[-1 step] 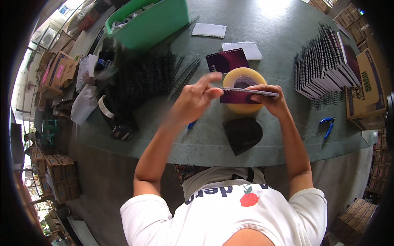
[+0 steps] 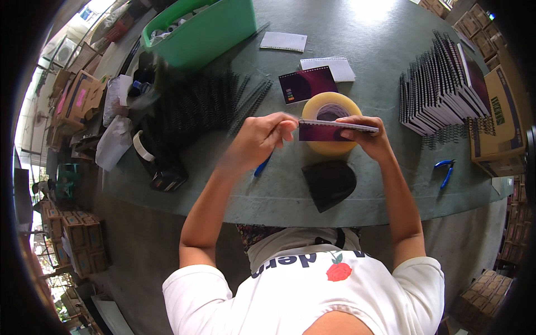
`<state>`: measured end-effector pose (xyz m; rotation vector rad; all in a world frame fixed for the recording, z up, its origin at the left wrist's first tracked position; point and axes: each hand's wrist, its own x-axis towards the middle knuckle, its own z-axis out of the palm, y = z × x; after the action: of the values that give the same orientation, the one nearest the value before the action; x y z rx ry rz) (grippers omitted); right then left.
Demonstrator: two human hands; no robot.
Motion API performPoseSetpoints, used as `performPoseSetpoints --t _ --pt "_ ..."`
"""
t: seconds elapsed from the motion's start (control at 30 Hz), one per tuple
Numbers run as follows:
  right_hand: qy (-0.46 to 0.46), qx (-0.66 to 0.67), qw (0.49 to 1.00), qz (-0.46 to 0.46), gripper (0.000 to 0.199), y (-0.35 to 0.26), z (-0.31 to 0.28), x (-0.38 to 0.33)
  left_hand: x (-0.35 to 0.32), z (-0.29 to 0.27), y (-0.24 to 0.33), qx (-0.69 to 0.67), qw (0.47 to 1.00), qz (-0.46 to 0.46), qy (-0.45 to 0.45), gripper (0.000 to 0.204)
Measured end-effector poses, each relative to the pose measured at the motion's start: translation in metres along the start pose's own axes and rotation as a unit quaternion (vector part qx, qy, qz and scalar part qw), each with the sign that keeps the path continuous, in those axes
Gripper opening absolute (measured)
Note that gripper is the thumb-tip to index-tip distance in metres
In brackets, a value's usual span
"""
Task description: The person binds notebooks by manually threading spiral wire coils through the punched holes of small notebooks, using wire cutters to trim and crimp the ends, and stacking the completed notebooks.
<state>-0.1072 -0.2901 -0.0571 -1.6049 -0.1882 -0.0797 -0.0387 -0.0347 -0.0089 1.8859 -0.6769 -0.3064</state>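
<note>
My right hand (image 2: 369,137) grips a small notebook (image 2: 321,133) with a dark purple cover, held nearly edge-on with its punched or coiled edge on top. My left hand (image 2: 261,138) is at the notebook's left end, fingers curled and pressed together; anything between them is too small to make out. Beneath the notebook sits a large yellowish tape roll (image 2: 347,104). Just beyond it lie a purple cover (image 2: 308,86) and white punched sheets (image 2: 338,68). A blue-handled tool (image 2: 262,166) shows partly by my left wrist.
Many black coils (image 2: 201,103) are heaped at left, near a tape dispenser (image 2: 167,177) and green bin (image 2: 201,42). Coil-bound notebooks (image 2: 435,97) stand in a row at right beside a cardboard box (image 2: 502,123). Blue pliers (image 2: 445,172) and a black curved piece (image 2: 330,184) lie nearer me.
My left hand's fingers, stretched apart before, have curled together and drawn slightly down at the notebook's left end. My right hand and the notebook have hardly moved.
</note>
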Motion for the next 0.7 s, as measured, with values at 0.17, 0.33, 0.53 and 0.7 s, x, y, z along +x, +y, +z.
performPoseSetpoints --t 0.17,0.33,0.53,0.7 --pt "0.012 0.013 0.999 0.032 0.025 -0.006 0.002 0.001 0.007 0.002 0.009 0.091 0.988 0.113 0.046 0.019" --pt "0.027 0.014 0.998 0.050 0.025 -0.010 0.005 -0.001 0.001 0.021 0.021 0.351 0.884 0.254 0.174 0.015" --pt "0.015 0.011 0.999 0.027 0.026 -0.003 0.005 -0.001 -0.043 0.106 -0.004 0.285 0.941 0.158 -0.092 0.037" --pt "0.025 0.027 0.999 -0.004 0.026 -0.001 0.002 -0.003 -0.044 0.052 0.027 0.210 0.953 0.215 0.032 0.040"
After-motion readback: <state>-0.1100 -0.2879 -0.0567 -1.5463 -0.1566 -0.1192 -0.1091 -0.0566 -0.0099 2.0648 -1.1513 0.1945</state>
